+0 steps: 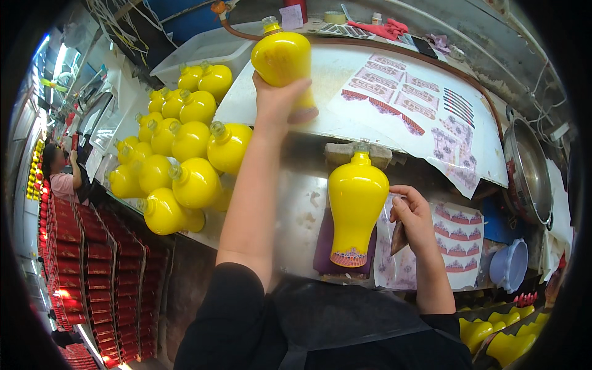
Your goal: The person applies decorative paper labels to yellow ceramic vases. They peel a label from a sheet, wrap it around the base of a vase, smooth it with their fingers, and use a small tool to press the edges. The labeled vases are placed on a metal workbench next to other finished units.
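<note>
My left hand [280,102] is closed round the narrower lower part of a glossy yellow bottle [282,58], held upright over the white worktop; it has a clear glass neck. A second yellow bottle [357,197] lies in front of me, its neck against a worn block [336,155] and its base toward me over a purple cloth [325,246]. A patterned pink and blue decal band [349,257] runs round its base. Just right of it, my right hand [412,219] pinches a flat brownish piece [399,239], whose exact kind I cannot make out.
Several yellow bottles [197,142] crowd the left side. Decal sheets [394,92] lie on the worktop, another sheet [457,237] below right. A metal pan [531,166] and a lavender basin [509,266] stand right. Red racks [98,265] and a person [63,179] are far left.
</note>
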Available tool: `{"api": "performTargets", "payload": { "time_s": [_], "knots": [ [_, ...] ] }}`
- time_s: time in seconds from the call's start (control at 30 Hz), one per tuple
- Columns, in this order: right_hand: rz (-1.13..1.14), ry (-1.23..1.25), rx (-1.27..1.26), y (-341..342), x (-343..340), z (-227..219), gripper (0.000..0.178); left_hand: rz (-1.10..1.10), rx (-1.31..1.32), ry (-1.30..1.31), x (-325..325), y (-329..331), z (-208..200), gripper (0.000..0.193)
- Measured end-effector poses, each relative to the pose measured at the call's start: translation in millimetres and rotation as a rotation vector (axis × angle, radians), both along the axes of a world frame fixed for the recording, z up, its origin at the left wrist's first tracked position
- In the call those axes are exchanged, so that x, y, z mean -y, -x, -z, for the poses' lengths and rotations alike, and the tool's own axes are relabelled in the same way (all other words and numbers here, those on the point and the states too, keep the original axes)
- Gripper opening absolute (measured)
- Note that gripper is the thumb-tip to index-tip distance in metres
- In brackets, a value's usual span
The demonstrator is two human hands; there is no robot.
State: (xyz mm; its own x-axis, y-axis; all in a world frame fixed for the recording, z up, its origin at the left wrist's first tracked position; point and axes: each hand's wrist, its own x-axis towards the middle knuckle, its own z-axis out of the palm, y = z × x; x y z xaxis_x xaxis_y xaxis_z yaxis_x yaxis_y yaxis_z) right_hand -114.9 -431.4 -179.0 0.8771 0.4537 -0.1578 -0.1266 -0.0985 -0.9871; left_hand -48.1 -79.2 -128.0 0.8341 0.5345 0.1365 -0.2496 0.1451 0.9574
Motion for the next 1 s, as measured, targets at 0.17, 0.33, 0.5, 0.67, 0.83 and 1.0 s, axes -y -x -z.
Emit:
{"api": "performTargets", "payload": {
  "time_s": [0.17, 0.33, 0.5, 0.67, 0.83, 1.0],
  "knots": [
    [0.005, 0.014, -0.012, 0, 5, 5, 0.028, 0.025, -0.079, 0.146, -2, -3, -9, 0.087],
    [0.014, -0.007, -0.01, 0, 6, 10, 0.026, 0.114, -0.01, 0.298, -18, -9, 4, 0.08],
    [0.01, 0.025, -0.042, -2, 7, 14, 0.025, 0.106, 0.008, 0.394, -24, -11, 12, 0.063],
    [0.002, 0.006, -0.042, -3, 5, 17, 0.024, 0.106, 0.108, 0.485, -21, -9, 7, 0.048],
    [0.004, 0.003, -0.042, -2, 3, 16, 0.024, 0.109, 0.147, 0.513, -12, -4, 2, 0.055],
    [0.015, 0.008, -0.061, -3, 3, 17, 0.026, 0.121, 0.15, 0.487, -10, -4, -3, 0.058]
  ]
}}
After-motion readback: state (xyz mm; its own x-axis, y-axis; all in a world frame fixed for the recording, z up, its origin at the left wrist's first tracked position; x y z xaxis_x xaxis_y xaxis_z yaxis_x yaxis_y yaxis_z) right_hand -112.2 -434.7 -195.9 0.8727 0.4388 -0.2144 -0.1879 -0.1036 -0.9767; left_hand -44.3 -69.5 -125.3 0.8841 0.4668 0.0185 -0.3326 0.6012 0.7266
